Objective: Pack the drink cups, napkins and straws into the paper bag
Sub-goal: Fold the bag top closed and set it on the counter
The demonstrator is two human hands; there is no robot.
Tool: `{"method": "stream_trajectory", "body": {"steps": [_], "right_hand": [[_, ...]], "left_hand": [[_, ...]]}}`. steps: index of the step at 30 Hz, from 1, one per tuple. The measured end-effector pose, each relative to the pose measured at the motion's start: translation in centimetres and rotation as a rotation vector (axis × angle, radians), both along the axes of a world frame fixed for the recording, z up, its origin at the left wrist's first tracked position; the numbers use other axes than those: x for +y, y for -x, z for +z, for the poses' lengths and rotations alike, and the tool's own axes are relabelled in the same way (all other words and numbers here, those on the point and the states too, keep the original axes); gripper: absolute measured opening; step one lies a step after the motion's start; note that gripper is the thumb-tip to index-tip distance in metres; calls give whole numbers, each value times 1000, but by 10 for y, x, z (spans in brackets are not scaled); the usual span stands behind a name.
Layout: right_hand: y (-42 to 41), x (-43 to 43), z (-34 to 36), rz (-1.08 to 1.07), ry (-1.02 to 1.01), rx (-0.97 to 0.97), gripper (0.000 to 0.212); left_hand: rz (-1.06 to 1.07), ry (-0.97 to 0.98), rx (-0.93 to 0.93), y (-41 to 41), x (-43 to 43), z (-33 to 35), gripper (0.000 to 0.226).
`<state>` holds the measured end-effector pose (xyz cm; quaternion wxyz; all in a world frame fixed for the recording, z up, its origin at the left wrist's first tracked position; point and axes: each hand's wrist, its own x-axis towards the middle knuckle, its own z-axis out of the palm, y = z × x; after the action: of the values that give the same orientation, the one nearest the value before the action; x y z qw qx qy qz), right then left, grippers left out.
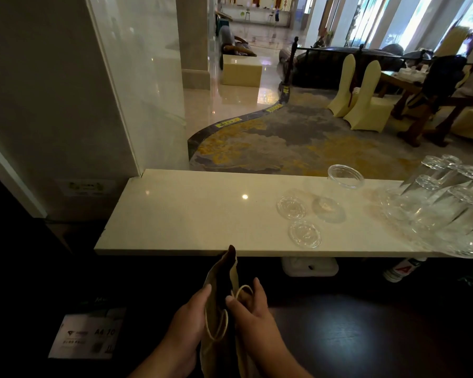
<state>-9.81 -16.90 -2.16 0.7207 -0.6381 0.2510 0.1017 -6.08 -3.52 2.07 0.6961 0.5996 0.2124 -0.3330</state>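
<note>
A folded brown paper bag [221,290] with twisted paper handles hangs below the front edge of the pale counter [175,214]. My left hand [187,320] grips its left side and my right hand [253,312] pinches its right side near a handle. One clear plastic drink cup [345,176] stands upright at the counter's back right. Three clear flat lids [306,233] lie in front of it. No napkins or straws are in view.
Several upturned drinking glasses [443,203] crowd the counter's right end. A glass panel [137,85] rises at the counter's back left. Below the counter lie a white A4 paper pack [85,336] and a white container [310,267]. Covered chairs [363,105] stand in the lobby beyond.
</note>
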Motion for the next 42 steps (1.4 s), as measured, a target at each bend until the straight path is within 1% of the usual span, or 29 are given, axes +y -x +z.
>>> {"method": "stream_trajectory", "body": {"steps": [2,3,7,9,10,11,13,15,16,17,18,19,21,24,25,26,27,29,31,33,36,39,42], "right_hand": [[-2,7,1,22,-5,-6,113],[-3,9,1,31,5,-13,110],[-7,17,6,36,32,-90,58],[-8,16,14,70,83,-113,33],[-10,15,20,84,131,-119,28],[-11,13,24,85,159,-122,32],[-14,6,31,71,139,-113,47],[-19,-2,36,59,97,-73,52],[-23,-6,38,49,60,-46,50],[-25,-8,42,49,30,-23,43],[-27,-10,42,62,20,-17,31],[-29,-11,42,92,46,-26,25],[-29,-14,40,172,205,-84,40],[-31,-19,41,390,664,-230,69],[-32,-19,41,471,801,-264,75],[-34,-19,43,551,922,-289,76],[-36,-19,45,613,1025,-325,70],[-39,-20,46,701,1163,-388,49],[-42,-23,51,742,1230,-414,32],[-44,-27,54,751,1280,-413,28],[-43,-33,55,717,1291,-414,25],[-40,-36,52,688,1312,-434,20],[-38,-38,50,668,1337,-424,19]], "left_hand": [[5,44,17,0,-3,-2,51],[11,52,15,0,-4,-3,51],[37,76,6,1,-7,-4,49],[41,80,0,0,-4,-4,53],[38,81,-1,-2,-1,-4,57],[16,82,-4,-3,2,-2,60],[-71,76,-8,-8,9,-1,67],[-163,35,-18,-11,16,1,72],[-197,20,-15,-13,19,3,74],[-218,8,-11,-14,21,5,75],[-230,-6,0,-15,24,7,74],[-245,-22,4,-15,25,9,73],[-273,-49,8,-15,27,12,67],[-284,-107,-23,-13,27,11,53],[-298,-126,-47,-12,27,12,49],[-322,-145,-70,-11,26,13,44],[-347,-154,-94,-8,24,16,39],[-387,-183,-129,-6,23,22,32],[-433,-215,-136,-4,23,24,28],[-515,-259,-130,-2,23,27,26],[-633,-319,-119,1,22,26,40],[-714,-412,-192,4,22,24,56],[-793,-435,-239,7,23,26,58]]}}
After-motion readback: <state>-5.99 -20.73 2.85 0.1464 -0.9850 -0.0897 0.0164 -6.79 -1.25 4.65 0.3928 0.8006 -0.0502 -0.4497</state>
